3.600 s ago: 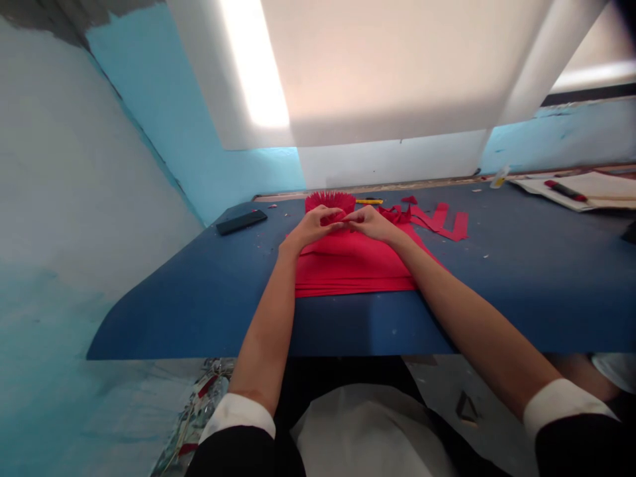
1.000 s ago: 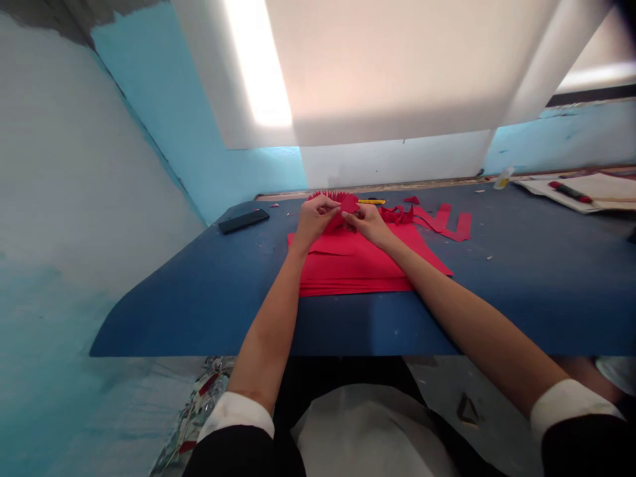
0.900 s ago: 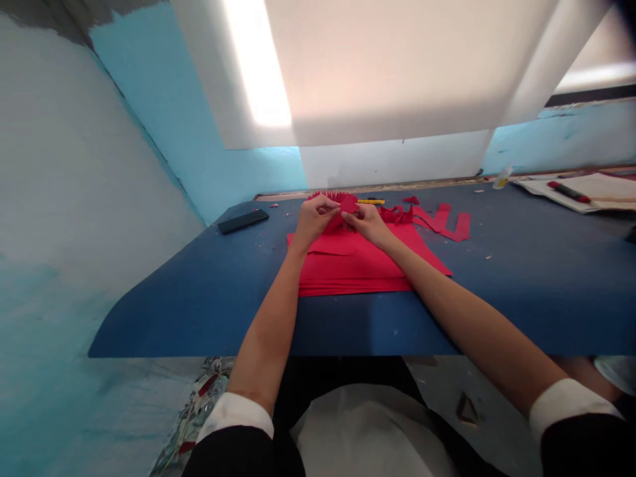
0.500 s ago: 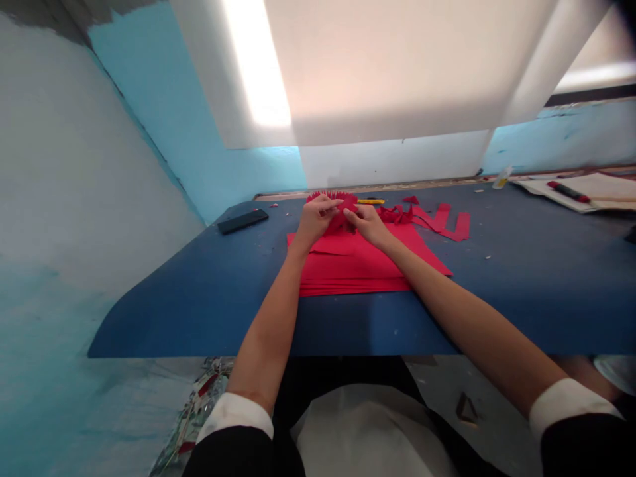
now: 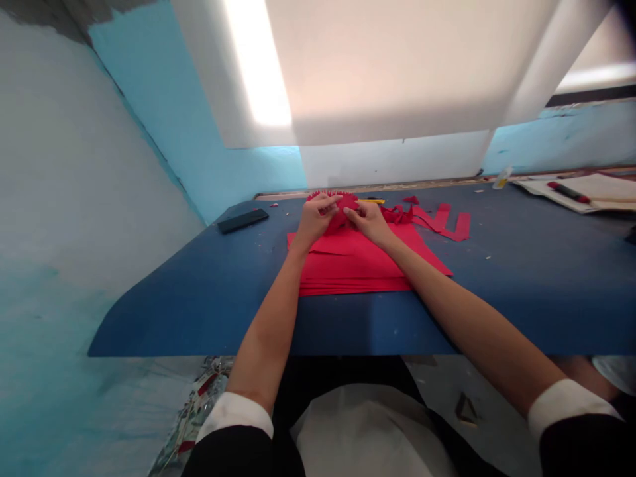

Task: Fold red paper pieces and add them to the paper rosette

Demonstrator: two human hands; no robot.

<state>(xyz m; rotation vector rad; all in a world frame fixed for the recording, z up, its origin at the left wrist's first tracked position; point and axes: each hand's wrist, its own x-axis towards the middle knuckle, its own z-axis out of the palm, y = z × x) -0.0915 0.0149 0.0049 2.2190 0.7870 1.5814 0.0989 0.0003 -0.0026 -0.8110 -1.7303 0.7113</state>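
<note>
- Nearest my camera I see a pale cloth [image 5: 368, 434] over the lap, with a white cuff [image 5: 238, 414] around the left arm.
- Past that is the blue table [image 5: 173, 305], and on it a stack of red paper [image 5: 358, 268], its lower edges slightly fanned.
- Above the far part of the stack I have the piece of red paper [image 5: 350, 201], up between both hands.
- The right hand [image 5: 370, 220] pinches it, thumb on the near face.
- The left hand [image 5: 316, 217] is curled at its other side, index finger extended; I can't tell whether it grips.
- To the right of the right hand lie crumpled red scraps [image 5: 396, 215] and flat red strips [image 5: 457, 228]; a black phone [image 5: 243, 221] lies well to the left.
- Just behind the hands I get fringed red paper [image 5: 334, 193], partly hidden, and a yellow cutter [image 5: 372, 201].
- Far right: a marker [image 5: 569, 192] on papers [image 5: 606, 188], and a small bottle [image 5: 503, 177].
</note>
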